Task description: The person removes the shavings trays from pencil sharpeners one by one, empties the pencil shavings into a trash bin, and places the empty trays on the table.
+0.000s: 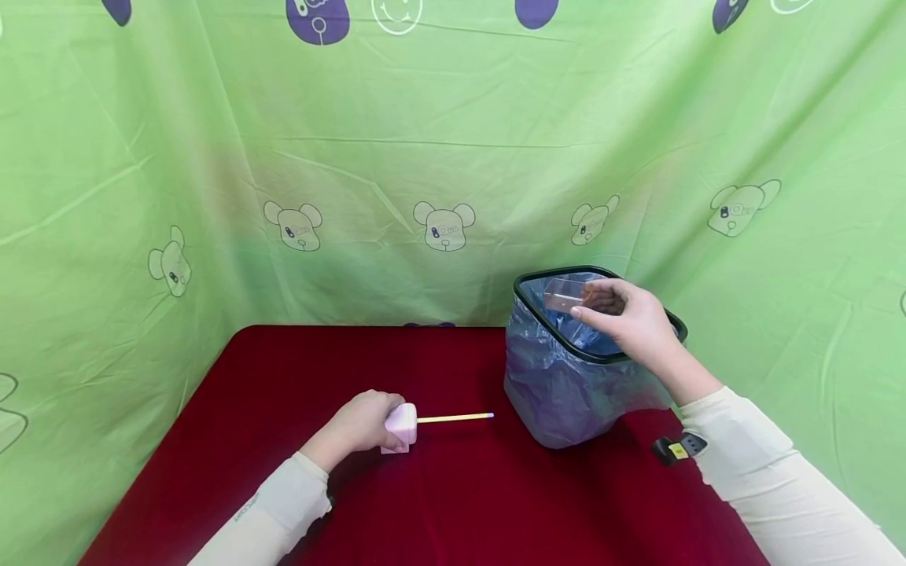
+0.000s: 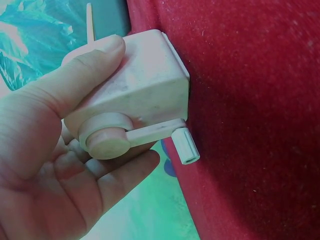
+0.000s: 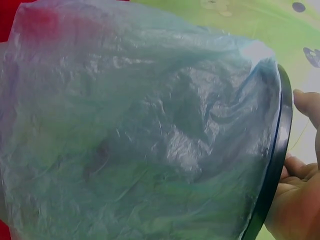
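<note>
My left hand [image 1: 362,422] grips a pale pink crank pencil sharpener [image 1: 401,424] on the red table. In the left wrist view the thumb lies on top of its body, and the crank handle [image 2: 157,131] faces the camera. A yellow pencil [image 1: 453,418] sticks out of the sharpener toward the bin. Over the bin's opening, my right hand [image 1: 637,322] pinches a small see-through plastic drawer [image 1: 562,294] between thumb and fingers. Whether anything is inside the drawer cannot be made out. The right wrist view shows part of this hand [image 3: 300,195] beyond the rim; the drawer is hidden there.
A bin [image 1: 559,393] with a black rim [image 1: 520,295] and a bluish plastic liner stands at the table's right side. Red cloth covers the table [image 1: 297,369]. Green curtains [image 1: 354,157] printed with bear heads hang behind and on both sides.
</note>
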Demonstrator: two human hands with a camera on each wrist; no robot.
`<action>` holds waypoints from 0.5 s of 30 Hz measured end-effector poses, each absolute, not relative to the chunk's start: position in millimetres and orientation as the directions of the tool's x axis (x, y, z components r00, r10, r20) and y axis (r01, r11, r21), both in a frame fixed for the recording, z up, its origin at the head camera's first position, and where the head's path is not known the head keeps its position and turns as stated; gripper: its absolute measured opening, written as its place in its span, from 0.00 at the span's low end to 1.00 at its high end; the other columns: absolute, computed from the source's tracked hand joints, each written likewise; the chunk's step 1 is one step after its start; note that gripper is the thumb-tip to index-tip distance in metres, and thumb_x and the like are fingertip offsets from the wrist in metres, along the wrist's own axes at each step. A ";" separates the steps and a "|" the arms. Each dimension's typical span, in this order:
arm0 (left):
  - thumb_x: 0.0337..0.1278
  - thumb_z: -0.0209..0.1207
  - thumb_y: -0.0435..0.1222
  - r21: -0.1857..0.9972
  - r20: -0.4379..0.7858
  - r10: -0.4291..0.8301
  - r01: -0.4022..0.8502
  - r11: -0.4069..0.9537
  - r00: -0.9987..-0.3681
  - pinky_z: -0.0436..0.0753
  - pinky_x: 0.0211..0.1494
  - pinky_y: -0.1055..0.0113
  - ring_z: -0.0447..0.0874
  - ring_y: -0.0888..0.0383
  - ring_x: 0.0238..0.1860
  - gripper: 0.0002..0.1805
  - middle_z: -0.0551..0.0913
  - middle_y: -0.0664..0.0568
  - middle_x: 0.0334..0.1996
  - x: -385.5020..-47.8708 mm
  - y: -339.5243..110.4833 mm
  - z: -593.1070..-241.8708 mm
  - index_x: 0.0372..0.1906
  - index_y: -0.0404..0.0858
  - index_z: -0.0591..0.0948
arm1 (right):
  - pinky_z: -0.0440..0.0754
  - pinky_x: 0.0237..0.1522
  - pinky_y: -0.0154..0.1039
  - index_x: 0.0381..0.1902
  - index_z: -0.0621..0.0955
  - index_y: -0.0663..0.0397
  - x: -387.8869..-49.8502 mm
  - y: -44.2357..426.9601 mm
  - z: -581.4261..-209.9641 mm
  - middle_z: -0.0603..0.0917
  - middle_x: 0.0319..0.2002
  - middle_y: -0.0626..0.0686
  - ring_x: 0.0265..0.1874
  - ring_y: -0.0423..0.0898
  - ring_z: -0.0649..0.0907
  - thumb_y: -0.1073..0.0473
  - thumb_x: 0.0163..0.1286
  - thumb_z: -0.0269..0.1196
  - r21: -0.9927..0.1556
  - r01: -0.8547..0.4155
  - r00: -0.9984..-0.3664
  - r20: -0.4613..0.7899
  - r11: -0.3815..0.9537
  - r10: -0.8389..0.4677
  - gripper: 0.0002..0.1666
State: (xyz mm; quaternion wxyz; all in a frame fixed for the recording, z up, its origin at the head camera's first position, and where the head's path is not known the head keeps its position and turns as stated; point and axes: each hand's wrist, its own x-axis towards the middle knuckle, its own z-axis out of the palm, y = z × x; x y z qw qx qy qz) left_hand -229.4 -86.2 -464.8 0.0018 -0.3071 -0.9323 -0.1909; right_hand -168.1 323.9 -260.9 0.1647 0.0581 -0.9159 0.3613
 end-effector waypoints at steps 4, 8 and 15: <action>0.29 0.84 0.45 0.362 0.123 0.570 0.571 0.736 -0.812 0.79 0.39 0.62 0.77 0.62 0.31 0.33 0.81 0.62 0.28 -229.4 -85.8 -464.8 0.47 0.41 0.84 | 0.79 0.42 0.23 0.62 0.79 0.57 -167.3 320.7 -261.3 0.86 0.52 0.57 0.43 0.32 0.83 0.41 0.67 0.70 -0.645 -0.239 -0.936 0.353 0.726 0.006 0.35; 0.29 0.84 0.45 0.370 0.128 0.571 0.574 0.731 -0.811 0.79 0.40 0.61 0.77 0.61 0.31 0.33 0.81 0.61 0.28 -228.4 -85.4 -463.3 0.46 0.40 0.84 | 0.79 0.42 0.23 0.62 0.80 0.55 -166.6 318.3 -262.0 0.86 0.52 0.57 0.43 0.32 0.84 0.41 0.67 0.70 -0.642 -0.256 -0.930 0.367 0.723 -0.004 0.33; 0.29 0.84 0.45 0.363 0.127 0.569 0.572 0.735 -0.812 0.79 0.39 0.62 0.77 0.62 0.32 0.34 0.81 0.62 0.28 -228.7 -85.7 -464.0 0.48 0.40 0.85 | 0.79 0.43 0.24 0.61 0.80 0.52 -167.1 315.0 -263.3 0.86 0.52 0.55 0.44 0.32 0.84 0.42 0.67 0.70 -0.638 -0.278 -0.925 0.379 0.719 -0.021 0.31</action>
